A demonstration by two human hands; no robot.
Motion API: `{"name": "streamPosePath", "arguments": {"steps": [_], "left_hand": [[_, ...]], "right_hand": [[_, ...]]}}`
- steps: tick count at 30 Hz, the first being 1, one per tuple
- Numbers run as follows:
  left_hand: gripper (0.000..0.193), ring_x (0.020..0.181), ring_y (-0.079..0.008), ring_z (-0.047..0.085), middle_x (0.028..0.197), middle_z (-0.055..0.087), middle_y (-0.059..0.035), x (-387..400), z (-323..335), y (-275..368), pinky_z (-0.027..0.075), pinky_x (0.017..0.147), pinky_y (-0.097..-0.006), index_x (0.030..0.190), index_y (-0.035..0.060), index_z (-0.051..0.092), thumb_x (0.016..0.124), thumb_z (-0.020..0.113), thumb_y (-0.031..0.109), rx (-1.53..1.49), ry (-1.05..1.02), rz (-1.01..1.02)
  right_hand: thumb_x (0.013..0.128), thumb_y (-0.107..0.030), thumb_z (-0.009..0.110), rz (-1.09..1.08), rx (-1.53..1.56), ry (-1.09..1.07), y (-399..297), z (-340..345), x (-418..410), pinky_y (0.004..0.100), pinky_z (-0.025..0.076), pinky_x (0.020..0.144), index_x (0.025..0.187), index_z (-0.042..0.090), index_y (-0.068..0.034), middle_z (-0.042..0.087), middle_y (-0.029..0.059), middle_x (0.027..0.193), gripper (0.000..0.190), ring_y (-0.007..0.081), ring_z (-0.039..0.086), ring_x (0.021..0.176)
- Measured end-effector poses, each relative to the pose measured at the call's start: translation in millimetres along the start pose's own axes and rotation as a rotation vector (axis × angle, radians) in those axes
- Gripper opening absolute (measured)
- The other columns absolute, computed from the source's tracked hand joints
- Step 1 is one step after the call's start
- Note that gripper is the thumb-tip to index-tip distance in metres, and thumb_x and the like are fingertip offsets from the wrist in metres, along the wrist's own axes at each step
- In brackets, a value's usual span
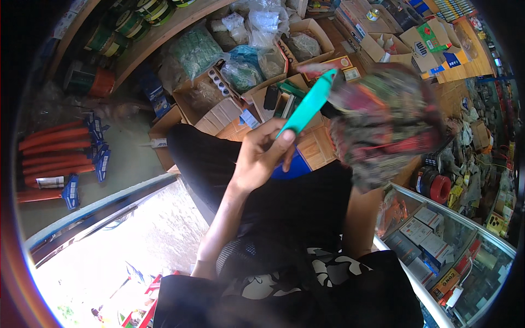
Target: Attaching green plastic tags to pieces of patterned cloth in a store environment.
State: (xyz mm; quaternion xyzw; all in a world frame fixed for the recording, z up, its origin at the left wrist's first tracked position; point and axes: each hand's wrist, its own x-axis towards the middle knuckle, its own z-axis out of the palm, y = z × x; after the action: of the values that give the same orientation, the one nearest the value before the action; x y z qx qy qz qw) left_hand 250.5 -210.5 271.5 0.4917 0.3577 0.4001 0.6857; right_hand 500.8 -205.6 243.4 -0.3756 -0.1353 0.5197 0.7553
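My left hand [266,149] grips the near end of a long, flat green object [308,104], with the thumb on top. The object slants up to the right, and its far end meets the edge of a patterned cloth [385,127]. This cloth, in dark red, green and brown, is bunched and blurred by motion. It hangs at the end of my right forearm [363,221] and covers my right hand, whose fingers are hidden. Below both hands are my legs in black trousers [205,151]. Something blue [293,166] shows between the knees.
Open cardboard boxes [217,110] with bagged goods stand ahead on the wooden floor [318,147]. Orange-handled tools [57,156] lie on a ledge at left. A glass display case [447,246] holding small boxes stands at right. Wire spools [131,24] sit on the upper-left shelf.
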Motion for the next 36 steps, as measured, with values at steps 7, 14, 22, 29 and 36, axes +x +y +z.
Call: {"name": "streamPosePath", "arguments": {"steps": [7, 14, 22, 29, 36], "left_hand": [[0.029, 0.06, -0.0088, 0.056, 0.07, 0.06, -0.0023, 2, 21, -17, 0.046, 0.057, -0.0274, 0.109, -0.0015, 0.061, 0.105, 0.059, 0.027, 0.14, -0.072, 0.002], [0.027, 0.056, -0.0094, 0.054, 0.067, 0.06, -0.004, 0, 26, -32, 0.042, 0.053, -0.0306, 0.099, -0.0012, 0.063, 0.105, 0.059, 0.025, 0.15, -0.074, -0.072], [0.018, 0.07, -0.0154, 0.066, 0.078, 0.068, -0.0089, -4, 25, -24, 0.052, 0.069, -0.0316, 0.103, -0.0012, 0.067, 0.097, 0.069, 0.016, 0.175, -0.179, -0.085], [0.012, 0.07, -0.0123, 0.069, 0.075, 0.072, -0.0083, 2, 25, -55, 0.054, 0.067, -0.0304, 0.089, -0.0031, 0.071, 0.092, 0.072, 0.009, 0.296, -0.086, 0.015], [0.025, 0.091, -0.011, 0.064, 0.098, 0.071, -0.0058, 3, -18, -25, 0.051, 0.082, -0.0291, 0.104, -0.0004, 0.071, 0.079, 0.074, -0.001, 0.282, -0.111, -0.075]], "right_hand": [[0.101, -0.034, 0.06, -0.107, -0.423, -0.03, 57, 6, -32, 0.0347, 0.057, 0.081, 0.133, 0.05, -0.001, 0.062, 0.0101, 0.117, 0.047, 0.0198, 0.066, 0.096], [0.098, -0.03, 0.066, 0.061, -0.495, -0.224, 41, 18, -44, 0.0311, 0.053, 0.08, 0.129, 0.055, -0.003, 0.063, 0.0063, 0.11, 0.044, 0.0152, 0.063, 0.093], [0.1, -0.043, 0.06, 0.273, 0.458, -0.424, 24, 27, -12, 0.0359, 0.047, 0.085, 0.11, 0.058, -0.006, 0.052, 0.0, 0.088, 0.038, 0.0182, 0.052, 0.079], [0.103, -0.04, 0.054, 0.294, 0.022, -0.301, 42, -8, -46, 0.0377, 0.055, 0.091, 0.132, 0.055, 0.0, 0.065, 0.0124, 0.118, 0.049, 0.0253, 0.066, 0.105], [0.102, -0.022, 0.062, 0.22, -0.182, -0.216, 52, 7, -60, 0.0263, 0.055, 0.082, 0.132, 0.055, -0.003, 0.063, 0.0067, 0.118, 0.036, 0.0129, 0.064, 0.1]]}}
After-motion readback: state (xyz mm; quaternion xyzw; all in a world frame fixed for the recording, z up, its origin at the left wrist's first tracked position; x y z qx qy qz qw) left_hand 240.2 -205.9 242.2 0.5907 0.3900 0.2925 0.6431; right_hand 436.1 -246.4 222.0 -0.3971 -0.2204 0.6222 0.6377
